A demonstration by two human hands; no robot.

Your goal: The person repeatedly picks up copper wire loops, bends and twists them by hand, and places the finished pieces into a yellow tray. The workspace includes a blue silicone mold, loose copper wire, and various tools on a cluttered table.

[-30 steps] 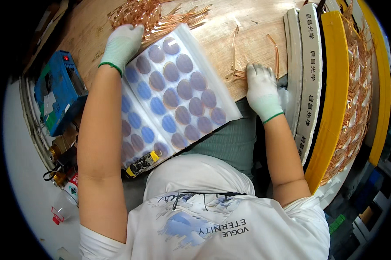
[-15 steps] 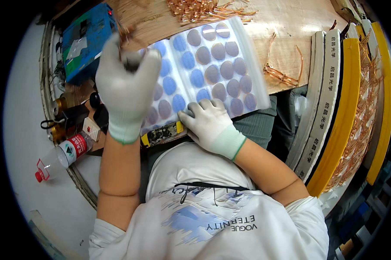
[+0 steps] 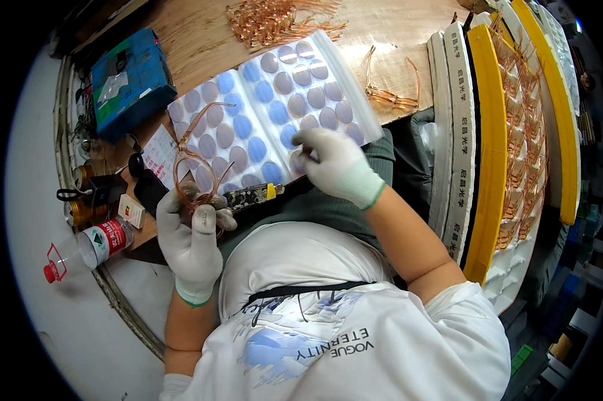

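Observation:
In my left hand point(image 3: 193, 244), gloved in white, a copper-coloured eyeglass frame point(image 3: 182, 147) stands on edge, gripped between thumb and fingers. One of its temple arms reaches up across the sheet. A clear plastic sheet point(image 3: 349, 73) lies over the table edge and my lap, covered with rows of round lenses point(image 3: 297, 105), some purple-grey and some bluer. My right hand point(image 3: 333, 164), also gloved, is over the sheet's lower right part. Its fingers are curled in, near a lens, and anything between the fingertips is hidden. A yellow-and-black strip-shaped object point(image 3: 255, 195) lies at the sheet's near edge.
Copper frames are heaped point(image 3: 268, 23) at the far side, and one or two frames point(image 3: 392, 97) lie right of the sheet. Foam trays point(image 3: 478, 154) stand stacked at the right. A blue box point(image 3: 131, 83), a small dark holder point(image 3: 104, 190) and a plastic bottle point(image 3: 101, 244) are at left.
My left hand has come down toward my body, and the eyeglass frame in it now shows clearly. My right hand has gone from lying spread on the sheet's near edge to curled fingers.

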